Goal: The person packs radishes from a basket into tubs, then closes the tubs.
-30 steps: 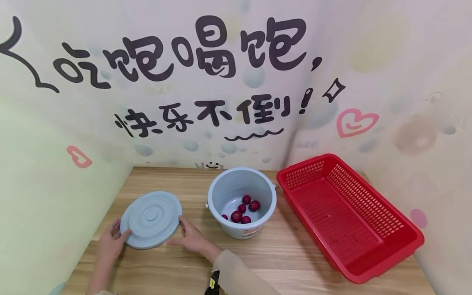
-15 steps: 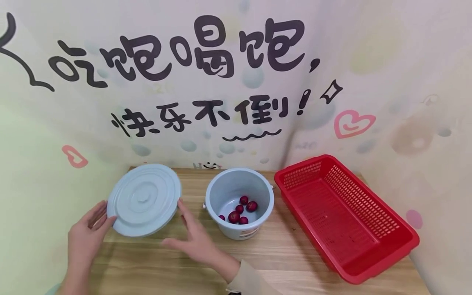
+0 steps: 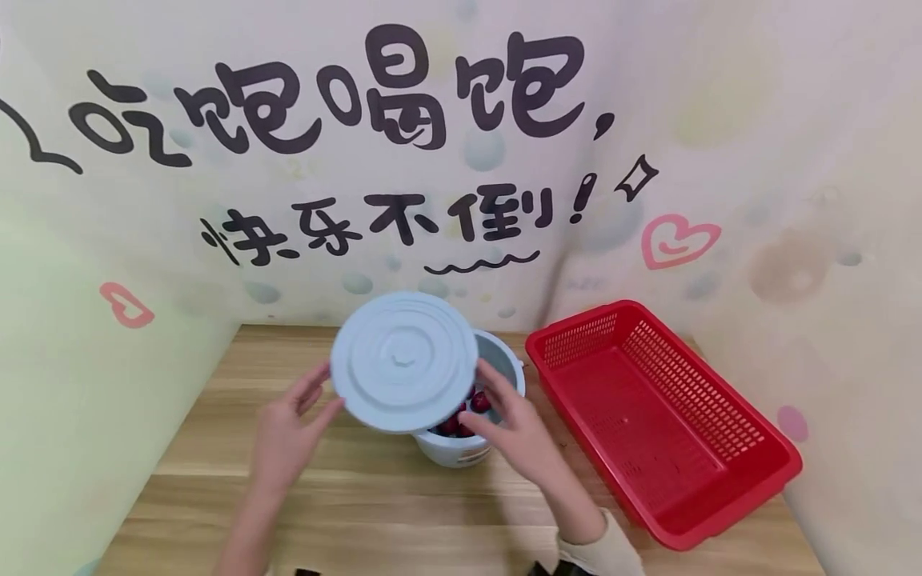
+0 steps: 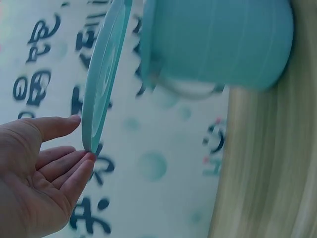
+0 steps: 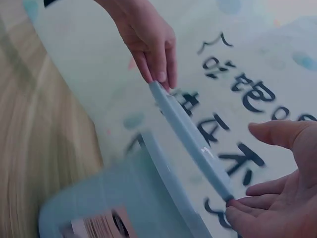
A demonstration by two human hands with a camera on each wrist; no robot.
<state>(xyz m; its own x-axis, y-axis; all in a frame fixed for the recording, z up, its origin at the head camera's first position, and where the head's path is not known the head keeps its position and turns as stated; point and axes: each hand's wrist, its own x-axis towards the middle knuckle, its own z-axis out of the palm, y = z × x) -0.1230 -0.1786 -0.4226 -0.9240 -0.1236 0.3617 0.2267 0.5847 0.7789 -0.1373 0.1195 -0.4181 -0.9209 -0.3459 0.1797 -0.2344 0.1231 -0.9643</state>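
A round light-blue bucket lid (image 3: 403,360) is held in the air, overlapping the left part of the light-blue bucket (image 3: 441,453) in the head view. My left hand (image 3: 284,440) pinches its left edge, thumb above and fingers below, as the left wrist view shows on the lid (image 4: 101,82). My right hand (image 3: 522,432) touches the opposite edge with its fingertips; in the right wrist view the thumb of that hand (image 5: 282,183) stands apart from the lid. Several small dark-red round fruits (image 3: 480,402) lie inside the bucket, partly hidden by the lid and my right hand.
A red perforated plastic basket (image 3: 655,436) stands on the wooden table (image 3: 346,512), right of the bucket. Behind the table rises a wall sheet (image 3: 324,296) printed with black characters. The bucket's wire handle (image 4: 183,89) hangs down its side.
The lid has come up off the table at the left and moved right, to the bucket, with both hands. Bucket and basket have kept their places on the table.
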